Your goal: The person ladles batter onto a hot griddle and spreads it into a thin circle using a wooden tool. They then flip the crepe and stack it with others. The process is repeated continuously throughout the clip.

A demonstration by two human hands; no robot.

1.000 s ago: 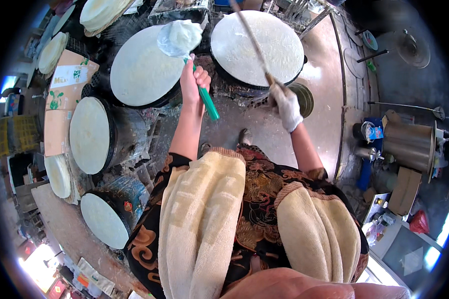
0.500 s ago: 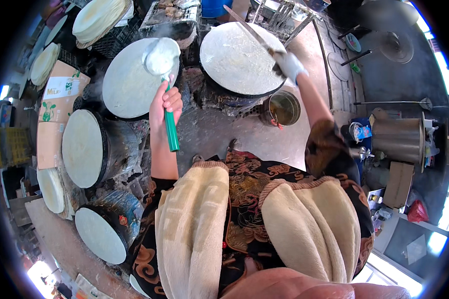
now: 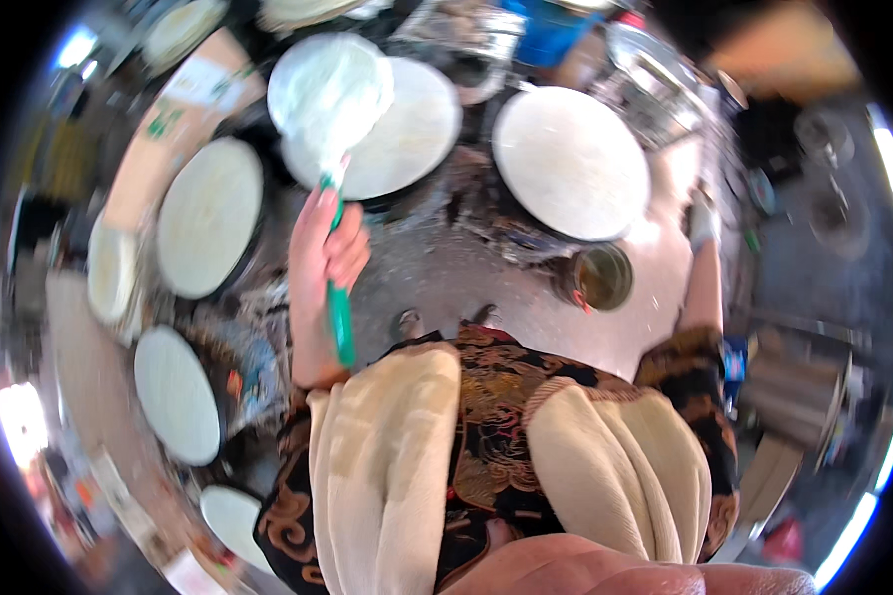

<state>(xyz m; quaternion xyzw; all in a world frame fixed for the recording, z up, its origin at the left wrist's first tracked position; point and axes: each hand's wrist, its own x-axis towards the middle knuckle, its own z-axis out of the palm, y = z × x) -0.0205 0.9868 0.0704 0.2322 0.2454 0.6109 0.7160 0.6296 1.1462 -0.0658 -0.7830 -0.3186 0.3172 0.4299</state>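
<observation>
My left hand point(image 3: 329, 243) is closed around the green handle of a ladle point(image 3: 339, 322). Its wide round bowl, filled with white batter point(image 3: 329, 89), hangs over the left part of a round griddle point(image 3: 407, 134). Off to the right, my gloved right hand point(image 3: 704, 220) is stretched out past a second round griddle point(image 3: 571, 164). Motion smears its fingers, and no long blade can be made out in it. Between that hand and my body, a metal bucket point(image 3: 602, 278) stands on the floor with a red bit at its rim.
More round griddles point(image 3: 211, 218) point(image 3: 177, 397) curve down my left side beside a cardboard box point(image 3: 144, 178). Stacked pale flatbreads point(image 3: 182, 35) lie at the far left. A blue tub point(image 3: 551, 40) and a shiny metal container point(image 3: 655, 99) stand at the back.
My right hand has swung right, off the right griddle; the long blade it held no longer shows. The ladle has come up nearer my view. The whole view has shifted.
</observation>
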